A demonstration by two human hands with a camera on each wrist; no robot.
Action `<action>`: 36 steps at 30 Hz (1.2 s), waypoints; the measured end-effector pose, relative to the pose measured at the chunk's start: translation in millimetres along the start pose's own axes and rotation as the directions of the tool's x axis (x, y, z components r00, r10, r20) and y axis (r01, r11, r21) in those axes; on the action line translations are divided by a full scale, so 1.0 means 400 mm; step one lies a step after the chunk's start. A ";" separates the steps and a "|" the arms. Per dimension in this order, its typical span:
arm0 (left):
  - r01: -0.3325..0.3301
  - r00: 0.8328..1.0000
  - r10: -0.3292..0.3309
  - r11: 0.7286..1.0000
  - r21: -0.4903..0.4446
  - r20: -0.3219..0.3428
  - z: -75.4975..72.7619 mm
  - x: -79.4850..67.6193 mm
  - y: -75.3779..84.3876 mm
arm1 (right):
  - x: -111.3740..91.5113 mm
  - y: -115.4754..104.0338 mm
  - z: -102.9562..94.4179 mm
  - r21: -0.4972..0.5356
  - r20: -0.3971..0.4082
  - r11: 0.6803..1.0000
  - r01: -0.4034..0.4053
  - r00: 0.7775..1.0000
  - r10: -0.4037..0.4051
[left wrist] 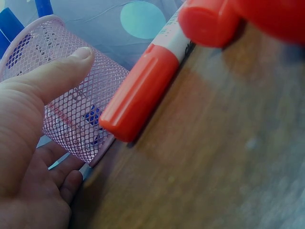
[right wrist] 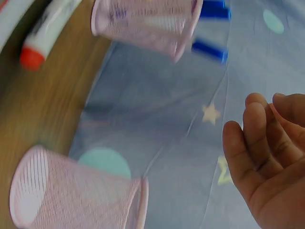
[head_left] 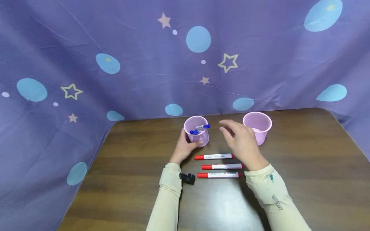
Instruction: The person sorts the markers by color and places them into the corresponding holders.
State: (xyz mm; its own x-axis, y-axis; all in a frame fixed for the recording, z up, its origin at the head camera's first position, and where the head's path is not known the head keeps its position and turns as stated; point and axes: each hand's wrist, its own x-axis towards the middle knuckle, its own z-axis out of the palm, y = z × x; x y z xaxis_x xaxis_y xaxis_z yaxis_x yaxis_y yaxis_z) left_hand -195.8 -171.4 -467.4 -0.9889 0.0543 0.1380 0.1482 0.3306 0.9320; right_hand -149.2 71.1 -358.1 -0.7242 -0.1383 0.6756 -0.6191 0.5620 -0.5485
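My left hand (head_left: 183,147) grips a pink mesh pen cup (head_left: 203,140) from its left side. The thumb (left wrist: 64,76) lies across the near wall, and the other fingers go round behind and below it. Blue-capped markers (head_left: 199,128) lean inside that cup, their ends poking past the rim. My right hand (head_left: 242,142) hangs in the air between the two cups, fingers loosely bent and nothing in them. Below the hands lie three red markers with white barrels: a back one (head_left: 218,156), a middle one (head_left: 226,166) and a front one (head_left: 222,175).
A second pink mesh cup (head_left: 266,129) stands at the back right, partly behind my right hand. The brown wooden table (head_left: 130,179) ends at a purple curtain (head_left: 138,64) with stars and blue spots. A black strap piece (head_left: 188,178) sits at my left cuff.
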 end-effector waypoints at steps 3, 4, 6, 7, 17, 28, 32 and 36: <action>0.001 1.000 -0.001 1.000 -0.008 -0.005 -0.002 -0.003 0.007 | 0.010 0.025 -0.031 -0.015 -0.023 0.999 -0.036 0.999 0.036; 0.007 1.000 -0.007 1.000 -0.002 -0.001 -0.002 -0.004 0.013 | 0.012 0.036 -0.043 -0.019 -0.037 0.998 -0.053 0.998 0.052; 0.011 1.000 -0.011 1.000 0.007 0.013 0.001 -0.010 0.045 | 0.016 0.059 -0.072 -0.034 -0.069 0.994 -0.101 0.993 0.098; 0.014 1.000 -0.014 1.000 0.009 0.016 -0.003 -0.015 0.061 | 0.017 0.068 -0.081 -0.039 -0.084 0.992 -0.124 0.989 0.120; 0.004 1.000 -0.004 1.000 0.000 0.016 -0.010 -0.039 0.125 | 0.005 0.174 -0.164 -0.104 0.028 0.910 -0.401 0.914 0.406; -0.045 0.999 0.045 0.999 0.004 0.013 -0.006 -0.011 0.048 | -0.020 0.237 -0.152 -0.097 0.323 0.846 -0.524 0.787 0.525; -0.063 0.997 0.063 0.998 0.003 -0.043 -0.002 0.001 -0.004 | -0.024 0.241 -0.148 -0.099 0.334 0.842 -0.530 0.780 0.530; -0.105 0.993 0.107 0.993 0.047 -0.052 -0.010 -0.005 -0.004 | -0.026 0.244 -0.144 -0.110 0.342 0.842 -0.528 0.775 0.531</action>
State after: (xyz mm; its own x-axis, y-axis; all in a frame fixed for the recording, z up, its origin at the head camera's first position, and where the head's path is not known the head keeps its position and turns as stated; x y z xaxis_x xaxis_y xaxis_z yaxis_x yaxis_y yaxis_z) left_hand -193.9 -175.9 -467.7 -0.9663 0.0404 0.2541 0.2509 0.3668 0.8958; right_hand -184.9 174.3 -390.3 -0.9941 -0.0871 0.0641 -0.1050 0.6362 -0.7643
